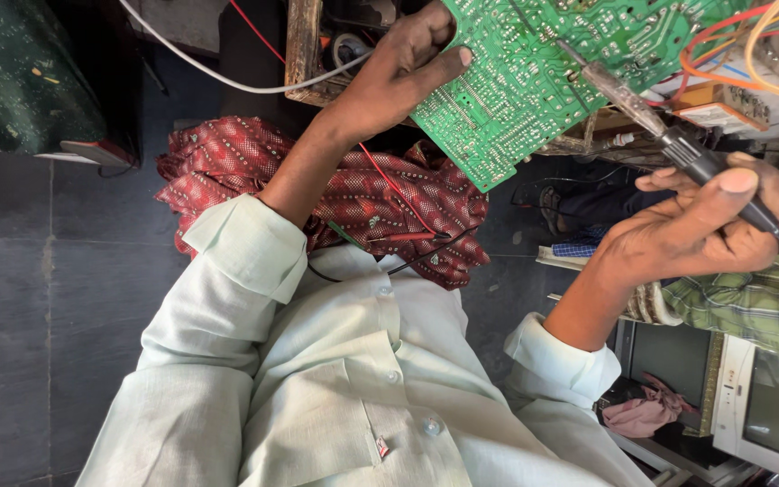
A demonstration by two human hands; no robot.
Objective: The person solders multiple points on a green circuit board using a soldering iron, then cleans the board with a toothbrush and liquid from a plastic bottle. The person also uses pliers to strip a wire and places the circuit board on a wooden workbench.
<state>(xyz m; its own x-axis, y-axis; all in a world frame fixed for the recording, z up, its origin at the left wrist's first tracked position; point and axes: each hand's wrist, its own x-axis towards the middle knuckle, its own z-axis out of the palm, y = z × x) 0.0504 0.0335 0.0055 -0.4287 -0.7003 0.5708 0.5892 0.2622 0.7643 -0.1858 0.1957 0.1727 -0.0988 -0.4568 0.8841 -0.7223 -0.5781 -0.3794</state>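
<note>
A green circuit board (534, 81) is held up in front of me, solder side facing me. My left hand (398, 72) grips its left edge, with the thumb pressed on the board face. My right hand (710, 225) is closed around the black handle of a soldering iron (678, 144). The iron's metal shaft slants up and to the left, and its tip rests on the board near its upper middle. Both of my sleeves are pale green and rolled at the cuff.
A red patterned cloth (362, 198) lies across my lap with a thin red wire (389, 185) over it. A white cable (227, 77) runs to a wooden frame (304, 50). Orange and yellow wires (741, 54) hang at top right. Another person's checked sleeve (759, 311) and a white monitor (768, 415) are at right.
</note>
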